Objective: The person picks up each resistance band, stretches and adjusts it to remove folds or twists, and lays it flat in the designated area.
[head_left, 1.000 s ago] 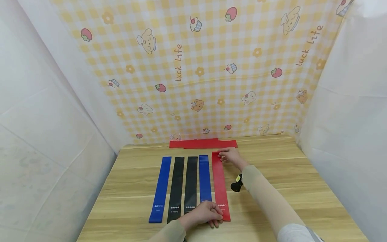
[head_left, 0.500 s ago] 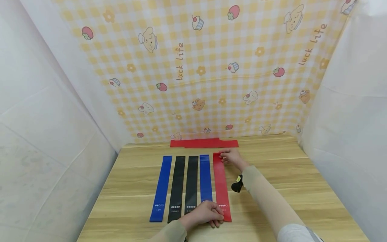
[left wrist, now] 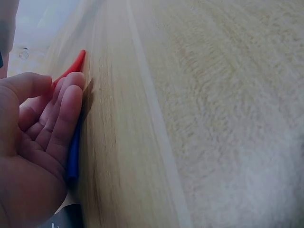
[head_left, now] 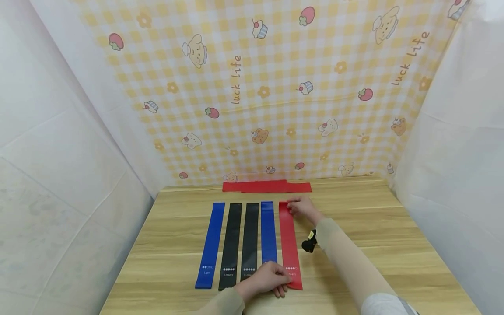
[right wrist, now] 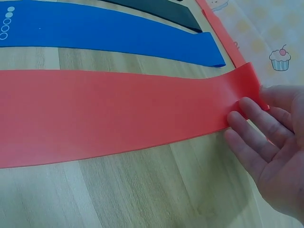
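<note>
A red resistance band [head_left: 289, 245] lies lengthwise as the rightmost of a row on the table. At its near end my left hand [head_left: 269, 279] pinches the edge between thumb and index finger; in the left wrist view the red edge rises a little off the wood beside the left hand [left wrist: 42, 123]. My right hand [head_left: 303, 208] holds the far end, and the right wrist view shows that end curling up at the right hand [right wrist: 275, 142]. Left of it lies a blue band [head_left: 268, 232], its near end hidden by my left hand.
Two black bands [head_left: 231, 236] [head_left: 250, 236] and another blue band [head_left: 211, 245] continue the row leftward. More red bands [head_left: 264, 187] lie crosswise by the patterned backdrop [head_left: 275, 109]. A small black object [head_left: 309, 243] shows beside my right forearm. White sheets [head_left: 71, 153] flank the table.
My right hand has drawn slightly nearer with the red band's far end, leaving a wider gap to the crosswise red bands. My left hand has stayed at the near end.
</note>
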`<state>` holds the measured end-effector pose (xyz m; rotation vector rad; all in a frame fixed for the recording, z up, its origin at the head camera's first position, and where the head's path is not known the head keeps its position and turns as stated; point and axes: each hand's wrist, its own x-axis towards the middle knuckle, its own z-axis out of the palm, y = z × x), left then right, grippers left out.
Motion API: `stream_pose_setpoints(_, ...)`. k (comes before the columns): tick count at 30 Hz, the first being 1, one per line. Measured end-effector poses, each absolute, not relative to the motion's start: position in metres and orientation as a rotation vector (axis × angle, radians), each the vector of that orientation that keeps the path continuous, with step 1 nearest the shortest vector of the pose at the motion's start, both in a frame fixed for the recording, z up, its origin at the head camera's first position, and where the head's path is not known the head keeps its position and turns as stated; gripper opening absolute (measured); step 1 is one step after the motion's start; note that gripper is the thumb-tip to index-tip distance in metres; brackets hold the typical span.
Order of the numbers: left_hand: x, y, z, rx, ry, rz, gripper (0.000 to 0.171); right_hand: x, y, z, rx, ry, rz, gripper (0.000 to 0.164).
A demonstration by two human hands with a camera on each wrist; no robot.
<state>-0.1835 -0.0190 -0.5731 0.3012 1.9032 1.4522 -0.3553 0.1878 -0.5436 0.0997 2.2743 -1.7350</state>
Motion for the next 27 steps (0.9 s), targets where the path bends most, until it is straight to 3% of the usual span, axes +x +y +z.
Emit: stream_pose_setpoints(27,-0.183,-0.02,-0.576,0.336,1.929,1.464,0.011,-0.364,0.187,-0.555,0.089,2.297,-1.614,0.039)
